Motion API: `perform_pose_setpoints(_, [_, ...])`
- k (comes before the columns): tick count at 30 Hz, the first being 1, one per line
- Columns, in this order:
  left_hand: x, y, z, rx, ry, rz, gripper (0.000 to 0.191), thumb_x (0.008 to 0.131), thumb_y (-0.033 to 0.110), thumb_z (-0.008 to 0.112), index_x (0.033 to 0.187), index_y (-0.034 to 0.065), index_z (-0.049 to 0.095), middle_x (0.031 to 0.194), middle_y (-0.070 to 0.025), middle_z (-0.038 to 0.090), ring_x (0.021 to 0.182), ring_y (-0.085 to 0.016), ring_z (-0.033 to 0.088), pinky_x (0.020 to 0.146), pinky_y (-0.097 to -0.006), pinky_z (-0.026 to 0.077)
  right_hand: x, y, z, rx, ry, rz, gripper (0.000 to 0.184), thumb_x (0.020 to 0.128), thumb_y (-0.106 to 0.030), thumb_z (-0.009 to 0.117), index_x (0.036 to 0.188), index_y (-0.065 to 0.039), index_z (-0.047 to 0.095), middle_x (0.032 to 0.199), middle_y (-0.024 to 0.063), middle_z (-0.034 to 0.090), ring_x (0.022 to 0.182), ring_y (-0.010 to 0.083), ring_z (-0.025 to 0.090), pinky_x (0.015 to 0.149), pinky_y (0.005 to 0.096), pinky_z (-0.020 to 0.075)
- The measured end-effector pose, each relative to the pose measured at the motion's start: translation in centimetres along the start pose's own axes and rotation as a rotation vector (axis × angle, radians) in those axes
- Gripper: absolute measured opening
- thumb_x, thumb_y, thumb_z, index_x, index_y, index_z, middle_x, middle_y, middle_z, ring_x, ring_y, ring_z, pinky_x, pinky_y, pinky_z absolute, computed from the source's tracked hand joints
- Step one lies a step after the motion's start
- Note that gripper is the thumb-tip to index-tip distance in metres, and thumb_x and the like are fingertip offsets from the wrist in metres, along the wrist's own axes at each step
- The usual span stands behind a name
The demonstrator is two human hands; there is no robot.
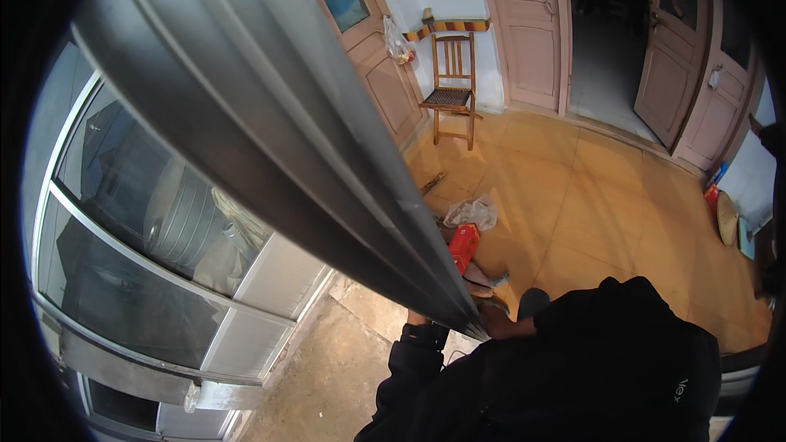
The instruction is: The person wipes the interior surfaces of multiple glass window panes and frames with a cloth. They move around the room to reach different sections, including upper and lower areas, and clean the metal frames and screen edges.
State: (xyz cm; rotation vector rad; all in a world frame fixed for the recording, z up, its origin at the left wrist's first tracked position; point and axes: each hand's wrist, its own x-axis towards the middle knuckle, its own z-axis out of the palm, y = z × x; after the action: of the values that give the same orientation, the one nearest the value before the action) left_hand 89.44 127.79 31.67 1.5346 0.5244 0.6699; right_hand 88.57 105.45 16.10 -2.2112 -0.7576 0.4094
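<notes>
A long ribbed grey metal profile (270,135), likely the edge of a door or frame, slants from the upper left down to my hands. My right hand (500,322) is at its lower end, on the tiled-floor side, with the fingers partly hidden. On the concrete side is my left hand (419,318), mostly hidden behind the profile, below it a black cuff or band (424,333) at the wrist. Whether either hand grips the metal is not clear. A thin dark cord (455,356) shows between my sleeves.
Beside the profile lie a red box (464,247) and a clear plastic bag (473,213) on the tiled floor (589,215). A wooden chair (453,89) stands by the wall. An inner door (672,55) is open. Glazed metal-framed panels (166,227) border the concrete floor (313,356).
</notes>
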Motion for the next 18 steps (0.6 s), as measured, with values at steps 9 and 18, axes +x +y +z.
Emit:
perform_pose_setpoints(9, [-0.4,0.2,0.7,-0.039,0.192,-0.280,0.067,0.114,0.043,0.046,0.166,0.0039,0.031,0.169,-0.0208,0.037,0.153,-0.034,0.038,0.124,-0.0452,0.031,2.4,-4.5,-6.7,-0.042,-0.450,-0.038,0.033,0.098,-0.032,0.056,0.110,-0.003,0.068,0.103,0.0264,0.073,0.100,0.0488,0.070,0.089,0.0580,0.0541])
perform_pose_setpoints(18, [-3.9,-2.9,-2.0,-0.099,0.363,-0.643,0.064,0.111,0.043,0.057,0.163,0.0080,0.044,0.162,-0.0164,0.053,0.144,-0.031,0.056,0.117,-0.0472,0.043,6.8,2.3,-12.0,0.718,-0.658,0.181,0.031,0.108,-0.029,0.061,0.109,0.001,0.070,0.098,0.0118,0.074,0.095,0.0228,0.071,0.085,0.0419,0.0550])
